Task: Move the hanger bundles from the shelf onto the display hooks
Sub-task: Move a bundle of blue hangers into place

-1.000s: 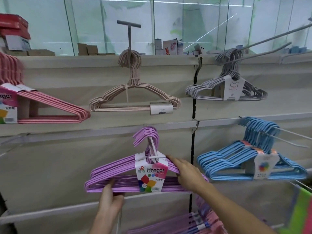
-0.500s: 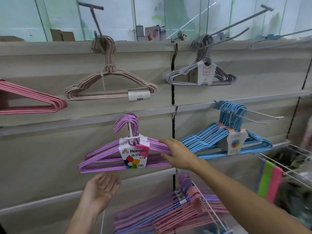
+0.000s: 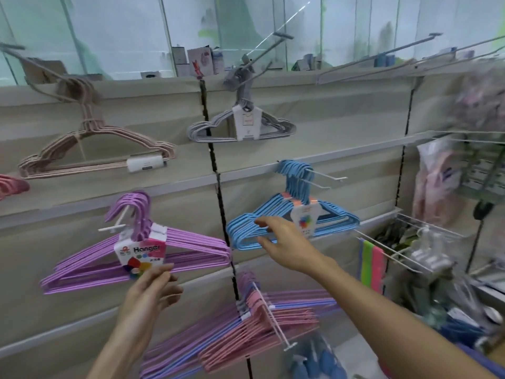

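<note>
Low on the left of the wall display, the bundle of purple wire hangers with a white and pink "Hanger" card (image 3: 142,251) hangs by its stacked necks on a white display hook (image 3: 120,217), its long axis running left to right along the panel, the left end dipping lower than the right. Just below its card the left hand (image 3: 149,292) is spread, fingers straight and loosely apart, the fingertips (image 3: 166,268) reaching up to the card's lower edge; whether they touch it or stop just short I cannot tell. It grips nothing. Across the black upright to the right, the right hand (image 3: 284,240) is also spread and holds nothing, its fingers reaching toward the left end of the bundle of blue wire hangers with a white card (image 3: 289,217), which hangs on its own pair of white hooks (image 3: 322,177) and likewise lies left to right. Contact there is not clear either. Nearer and lower, between the two forearms, a mixed stack of purple, blue and pink hangers (image 3: 246,326) sits on a slanted white wire prong (image 3: 273,318), its long axis also left to right. That stack looks like the likely next pick, and it lies below both hands, roughly midway, a little closer to the left one.
</note>
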